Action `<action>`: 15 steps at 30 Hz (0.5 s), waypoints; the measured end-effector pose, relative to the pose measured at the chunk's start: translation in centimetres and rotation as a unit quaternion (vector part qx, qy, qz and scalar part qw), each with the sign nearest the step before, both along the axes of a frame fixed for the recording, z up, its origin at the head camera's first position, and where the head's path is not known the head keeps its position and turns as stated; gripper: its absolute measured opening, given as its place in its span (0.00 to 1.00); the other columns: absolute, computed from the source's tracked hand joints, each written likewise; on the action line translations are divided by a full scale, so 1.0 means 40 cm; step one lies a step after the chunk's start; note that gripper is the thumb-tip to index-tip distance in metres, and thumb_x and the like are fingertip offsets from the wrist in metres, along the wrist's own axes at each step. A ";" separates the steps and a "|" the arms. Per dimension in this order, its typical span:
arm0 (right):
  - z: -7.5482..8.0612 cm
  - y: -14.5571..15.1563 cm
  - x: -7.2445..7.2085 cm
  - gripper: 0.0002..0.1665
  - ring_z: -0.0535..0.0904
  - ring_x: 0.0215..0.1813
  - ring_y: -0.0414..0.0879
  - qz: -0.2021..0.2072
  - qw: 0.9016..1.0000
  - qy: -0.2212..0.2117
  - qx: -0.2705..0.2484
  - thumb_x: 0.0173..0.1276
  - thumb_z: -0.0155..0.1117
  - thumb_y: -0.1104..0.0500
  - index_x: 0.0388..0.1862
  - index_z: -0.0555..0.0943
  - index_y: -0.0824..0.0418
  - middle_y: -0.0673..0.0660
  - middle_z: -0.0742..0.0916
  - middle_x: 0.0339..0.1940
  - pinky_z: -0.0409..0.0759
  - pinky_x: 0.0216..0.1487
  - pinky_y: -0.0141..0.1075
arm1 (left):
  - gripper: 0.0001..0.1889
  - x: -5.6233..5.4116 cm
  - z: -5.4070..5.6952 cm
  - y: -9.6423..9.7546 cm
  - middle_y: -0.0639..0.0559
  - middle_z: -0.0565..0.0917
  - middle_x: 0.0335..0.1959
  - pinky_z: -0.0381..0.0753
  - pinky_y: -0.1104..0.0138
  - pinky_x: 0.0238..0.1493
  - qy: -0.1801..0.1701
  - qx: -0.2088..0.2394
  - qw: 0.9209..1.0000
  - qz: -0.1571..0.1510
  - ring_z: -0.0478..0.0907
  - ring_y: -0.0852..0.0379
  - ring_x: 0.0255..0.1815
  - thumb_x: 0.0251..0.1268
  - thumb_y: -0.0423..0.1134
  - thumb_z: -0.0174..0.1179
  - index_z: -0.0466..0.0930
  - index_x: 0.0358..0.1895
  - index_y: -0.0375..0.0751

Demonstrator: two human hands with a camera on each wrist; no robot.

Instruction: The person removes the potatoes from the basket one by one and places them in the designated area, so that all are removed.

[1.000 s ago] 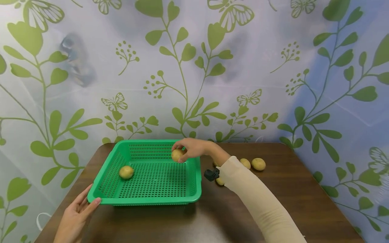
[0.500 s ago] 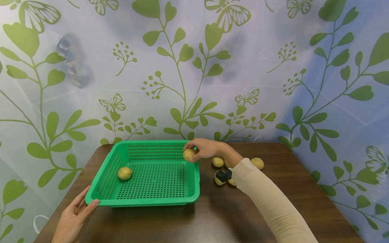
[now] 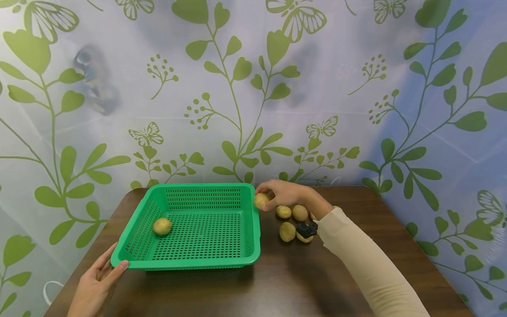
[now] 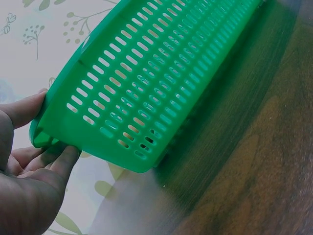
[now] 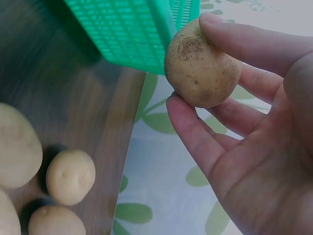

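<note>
My right hand (image 3: 283, 194) holds a potato (image 5: 203, 66) between thumb and fingers, at the right rim of a green plastic basket (image 3: 186, 264). In the head view the held potato overlaps that rim. My left hand (image 3: 97, 279) grips the basket's near left corner; in the left wrist view the thumb and fingers pinch its lip (image 4: 41, 122) from both sides. One potato (image 3: 162, 226) lies inside the basket toward its left wall. Several potatoes (image 3: 287, 231) rest on the table to the right of the basket, some partly hidden by my right wrist.
The brown wooden table (image 3: 356, 264) reaches back to a patterned curtain (image 3: 222, 88) with green leaves and butterflies. A black wrist camera (image 3: 306, 229) on my right wrist hangs close over the potatoes. A white loop (image 3: 51, 290) shows beyond the table's left edge.
My right hand has moved right with its potato, from above the basket's inside to the right rim. More potatoes on the table now show. The left hand keeps its grip on the corner.
</note>
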State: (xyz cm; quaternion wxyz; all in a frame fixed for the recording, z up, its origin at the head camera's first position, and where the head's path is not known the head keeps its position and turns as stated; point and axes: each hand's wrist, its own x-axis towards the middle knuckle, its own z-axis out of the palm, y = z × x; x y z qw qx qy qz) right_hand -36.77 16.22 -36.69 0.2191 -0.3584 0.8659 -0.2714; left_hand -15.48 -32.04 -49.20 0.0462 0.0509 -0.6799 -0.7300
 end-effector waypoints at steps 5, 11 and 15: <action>-0.001 0.026 0.007 0.31 0.72 0.71 0.57 -0.027 1.000 -0.009 0.002 0.74 0.72 0.56 0.72 0.74 0.60 0.59 0.76 0.70 0.74 0.69 0.50 | 0.42 0.000 0.003 -0.003 0.81 0.77 0.53 0.81 0.79 0.49 -0.018 -0.029 0.999 0.007 0.76 0.81 0.53 0.78 0.36 0.62 0.45 0.84 0.34; -0.010 0.066 0.019 0.32 0.73 0.69 0.58 -0.030 1.000 -0.001 0.001 0.74 0.71 0.55 0.73 0.73 0.63 0.60 0.76 0.70 0.74 0.69 0.53 | 0.43 -0.001 0.008 -0.007 0.83 0.73 0.51 0.80 0.81 0.47 -0.040 -0.075 0.996 0.014 0.73 0.85 0.51 0.77 0.41 0.64 0.47 0.84 0.36; -0.028 0.094 0.021 0.32 0.74 0.68 0.60 -0.033 0.999 -0.003 0.000 0.74 0.71 0.55 0.72 0.74 0.63 0.60 0.78 0.69 0.75 0.68 0.54 | 0.43 0.002 0.010 -0.010 0.84 0.72 0.50 0.80 0.82 0.45 -0.051 -0.102 0.993 0.019 0.73 0.86 0.50 0.77 0.43 0.64 0.48 0.84 0.38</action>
